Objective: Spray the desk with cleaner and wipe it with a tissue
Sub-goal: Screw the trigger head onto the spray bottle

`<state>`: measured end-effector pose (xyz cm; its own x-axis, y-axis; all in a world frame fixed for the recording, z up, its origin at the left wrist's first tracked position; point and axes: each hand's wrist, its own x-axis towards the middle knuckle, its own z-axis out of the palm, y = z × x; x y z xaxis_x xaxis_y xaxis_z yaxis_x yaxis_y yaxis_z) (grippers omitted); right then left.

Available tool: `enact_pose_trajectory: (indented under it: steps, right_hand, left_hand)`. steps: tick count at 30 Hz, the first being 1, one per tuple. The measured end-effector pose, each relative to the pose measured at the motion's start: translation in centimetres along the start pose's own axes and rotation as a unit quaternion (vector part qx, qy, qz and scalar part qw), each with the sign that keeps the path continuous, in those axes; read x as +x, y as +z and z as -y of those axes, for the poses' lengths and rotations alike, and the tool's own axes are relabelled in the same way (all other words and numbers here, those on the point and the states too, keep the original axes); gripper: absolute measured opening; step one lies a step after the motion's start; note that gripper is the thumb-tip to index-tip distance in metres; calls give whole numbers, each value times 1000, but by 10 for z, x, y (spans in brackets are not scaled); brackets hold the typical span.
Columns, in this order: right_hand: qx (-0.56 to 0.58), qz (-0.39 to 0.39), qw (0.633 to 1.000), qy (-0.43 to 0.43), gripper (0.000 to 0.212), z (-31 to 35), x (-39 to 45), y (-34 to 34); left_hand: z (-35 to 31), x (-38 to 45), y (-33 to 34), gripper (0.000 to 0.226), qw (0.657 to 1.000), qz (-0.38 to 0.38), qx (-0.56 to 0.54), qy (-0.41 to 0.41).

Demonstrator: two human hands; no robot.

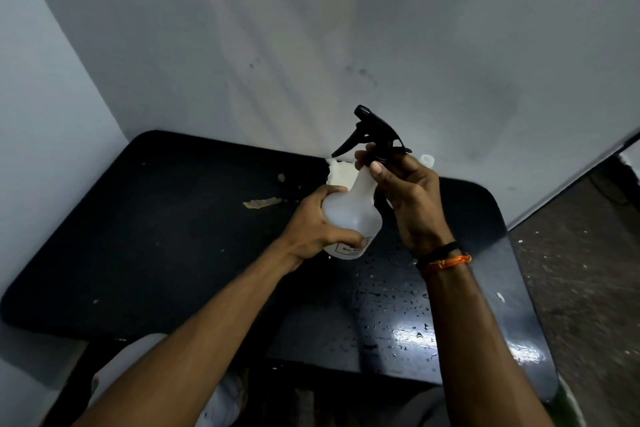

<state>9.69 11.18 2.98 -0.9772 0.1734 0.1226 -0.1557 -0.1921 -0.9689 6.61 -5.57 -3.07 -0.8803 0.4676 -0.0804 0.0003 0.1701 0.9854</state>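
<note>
— Black laminate, item one: the desk [166,253], rounded corners, pushed into a corner of grey wall [311,28]. From my remote seat I log droplets [398,302] across its right half and pale scuffs [260,203] near the back edge.

— And the cleaner?

— Item two, head view: a translucent spray bottle [353,215] with a black trigger head [372,132], held upright above the desk's middle. Left hand [311,229] is wrapped round the bottle's body, thumb over the printed label. Right hand [412,194] is closed about the neck just under the trigger head, fingertips [375,170] pressed to it.

— Tissue?

— Item three: I see something white and crumpled [341,172] at the rear edge behind the bottle; I cannot tell whether it is the tissue. A small white cap-like object [427,160] sits behind the right hand.

— Anything else?

— Item four: black and orange wrist threads [445,258] on the right arm. Brown speckled floor [581,270] lies right of the desk.
</note>
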Motion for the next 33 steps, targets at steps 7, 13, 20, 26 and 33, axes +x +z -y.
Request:
enact_pose_trajectory:
  steps: [7, 13, 20, 26, 33]
  right_hand:
    - [37, 5, 999, 22, 38, 6, 1, -7]
    - [20, 25, 999, 27, 33, 10, 2, -15]
    - [53, 37, 997, 29, 26, 9, 1, -17]
    - [18, -52, 998, -8, 36, 2, 4, -7]
    - [39, -16, 999, -5, 26, 3, 1, -9]
  left_hand:
    - [-15, -2, 7, 77, 993, 74, -93, -19]
    - [-22, -3, 7, 78, 989, 107, -103, -21]
    - [-23, -1, 12, 74, 991, 100, -91, -5]
    - [-22, 1, 17, 81, 998, 21, -52, 1]
    - [-22, 1, 12, 81, 997, 25, -71, -9]
